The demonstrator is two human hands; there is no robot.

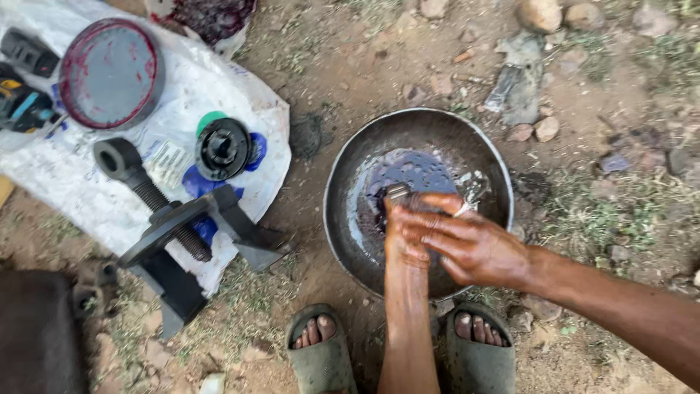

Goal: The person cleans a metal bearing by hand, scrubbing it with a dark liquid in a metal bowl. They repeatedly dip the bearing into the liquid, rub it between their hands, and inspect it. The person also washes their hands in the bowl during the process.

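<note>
A round dark metal pan [343, 168] sits on the dirt and holds a shallow pool of oily liquid. Over its near half my right hand [467, 244] lies wrapped across my left hand [399, 237]. Both are wet and greasy. A small metal part [397, 192] pokes out past my left fingertips, just above the liquid; my left hand grips it. Whether my right hand holds anything is hidden.
A white sack [87, 182] lies on the ground at left. On it rest a black gear puller [171, 233], a round black part [222, 148], a red-rimmed disc [109, 73] and power tools [22, 87]. My sandalled feet [321, 350] stand below the pan. Stones dot the dirt.
</note>
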